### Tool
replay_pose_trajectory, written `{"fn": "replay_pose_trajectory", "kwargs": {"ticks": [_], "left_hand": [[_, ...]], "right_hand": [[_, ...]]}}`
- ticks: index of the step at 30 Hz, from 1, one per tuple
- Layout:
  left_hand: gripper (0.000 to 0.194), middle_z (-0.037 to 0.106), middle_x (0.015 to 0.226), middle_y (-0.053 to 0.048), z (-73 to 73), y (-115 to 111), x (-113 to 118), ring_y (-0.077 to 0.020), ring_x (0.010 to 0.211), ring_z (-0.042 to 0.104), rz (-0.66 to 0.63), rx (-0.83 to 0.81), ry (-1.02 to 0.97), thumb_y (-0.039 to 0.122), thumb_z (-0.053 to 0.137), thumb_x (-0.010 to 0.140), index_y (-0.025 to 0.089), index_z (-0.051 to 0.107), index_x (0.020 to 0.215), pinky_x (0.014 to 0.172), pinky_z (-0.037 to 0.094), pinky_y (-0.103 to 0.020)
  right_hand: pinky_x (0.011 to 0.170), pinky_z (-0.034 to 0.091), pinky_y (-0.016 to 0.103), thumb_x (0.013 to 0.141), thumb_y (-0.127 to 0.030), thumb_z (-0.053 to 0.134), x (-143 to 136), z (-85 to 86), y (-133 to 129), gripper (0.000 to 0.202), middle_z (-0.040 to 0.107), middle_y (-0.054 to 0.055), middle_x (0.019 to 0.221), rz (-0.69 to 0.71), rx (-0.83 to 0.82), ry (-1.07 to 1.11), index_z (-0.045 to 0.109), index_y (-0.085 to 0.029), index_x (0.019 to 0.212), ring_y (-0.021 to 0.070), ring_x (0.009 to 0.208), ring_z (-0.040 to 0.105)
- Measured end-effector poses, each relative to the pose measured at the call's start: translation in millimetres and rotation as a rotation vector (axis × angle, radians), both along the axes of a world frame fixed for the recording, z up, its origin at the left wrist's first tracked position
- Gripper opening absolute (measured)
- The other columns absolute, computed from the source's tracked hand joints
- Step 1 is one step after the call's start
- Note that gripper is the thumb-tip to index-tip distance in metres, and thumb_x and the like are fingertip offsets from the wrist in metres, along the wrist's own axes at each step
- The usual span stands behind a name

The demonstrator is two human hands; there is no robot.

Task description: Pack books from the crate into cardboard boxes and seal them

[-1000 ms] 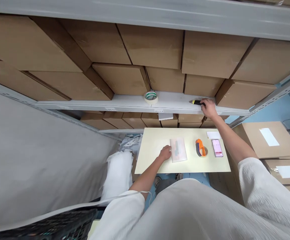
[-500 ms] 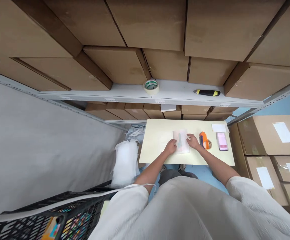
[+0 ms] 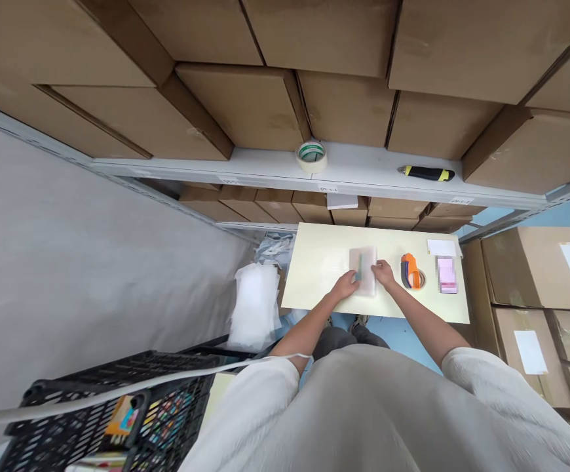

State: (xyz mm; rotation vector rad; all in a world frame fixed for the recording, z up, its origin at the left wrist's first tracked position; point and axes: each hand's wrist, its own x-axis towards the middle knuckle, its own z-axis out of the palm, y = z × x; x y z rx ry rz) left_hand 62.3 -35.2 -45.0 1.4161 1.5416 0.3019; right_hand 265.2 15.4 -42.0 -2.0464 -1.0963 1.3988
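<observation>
Holding a translucent packet [image 3: 369, 280] over the tabletop [image 3: 314, 265], pinching opposite sides in the narrow grip of left hand [image 3: 346, 284] and right hand [image 3: 382, 271], seemingly for steadiness, near an orange tape dispenser [image 3: 409, 267].

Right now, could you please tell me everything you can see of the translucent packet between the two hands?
The packet looks thin and rectangular, pinkish white like cloudy plastic, with a bluish-green patch showing through. It is near the middle of the pale yellow tabletop; whether flat or slightly lifted, I cannot tell. The left hand touches its lower left part, the right hand its right edge.
</observation>
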Motion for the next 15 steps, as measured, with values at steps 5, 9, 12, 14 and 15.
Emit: {"fn": "replay_pose_trajectory", "kwargs": {"ticks": [5, 9, 12, 14, 15], "left_hand": [[0.017, 0.077, 0.125, -0.011, 11.6, -3.0, -14.5, -0.0264, 0.121, 0.072, 0.231, 0.125, -0.11, 0.027, 0.062, 0.096, 0.021, 0.076, 0.105, 0.115, 0.053, -0.041], [0.02, 0.077, 0.102, -0.006, 19.7, -5.3, -38.7, -0.0202, 0.095, 0.075, 0.482, 0.111, -0.288, 0.039, 0.057, 0.105, 0.023, 0.068, 0.104, 0.096, 0.059, -0.036], [0.023, 0.076, 0.094, -0.003, 19.6, -6.1, -59.4, -0.0192, 0.089, 0.074, 0.576, 0.05, -0.35, 0.046, 0.057, 0.106, 0.024, 0.065, 0.104, 0.088, 0.059, -0.033], [0.019, 0.077, 0.095, -0.003, 16.3, -5.2, -72.3, -0.0196, 0.092, 0.074, 0.588, 0.047, -0.305, 0.043, 0.063, 0.103, 0.024, 0.065, 0.104, 0.089, 0.058, -0.032], [0.015, 0.077, 0.097, -0.003, 13.9, -4.3, -78.3, -0.0199, 0.094, 0.074, 0.584, 0.045, -0.261, 0.039, 0.065, 0.101, 0.024, 0.066, 0.104, 0.091, 0.058, -0.032]], "right_hand": [[0.07, 0.054, 0.03, 0.096, -0.059, 0.056, -34.8, 18.3, -5.6, 0.036, 0.072, 0.002, 0.083, -0.007, 0.074, 0.235, 0.066, -0.024, 0.095, 0.0203, 0.076, 0.069], [0.07, 0.055, 0.029, 0.096, -0.057, 0.057, -61.9, 20.9, -13.5, 0.037, 0.074, 0.004, 0.09, 0.031, 0.011, 0.349, 0.069, -0.022, 0.101, 0.0185, 0.077, 0.071], [0.072, 0.055, 0.029, 0.092, -0.048, 0.062, -70.8, 11.2, -21.9, 0.028, 0.076, 0.005, 0.096, 0.093, -0.021, 0.224, 0.07, -0.023, 0.098, 0.0197, 0.083, 0.072], [0.074, 0.056, 0.031, 0.089, -0.044, 0.063, -72.9, 2.1, -27.5, 0.023, 0.076, 0.005, 0.095, 0.156, 0.007, 0.094, 0.071, -0.023, 0.097, 0.0216, 0.087, 0.072], [0.076, 0.057, 0.032, 0.087, -0.042, 0.064, -73.6, -2.4, -29.9, 0.023, 0.076, 0.005, 0.094, 0.187, 0.029, 0.043, 0.071, -0.024, 0.098, 0.0227, 0.088, 0.072]]}}
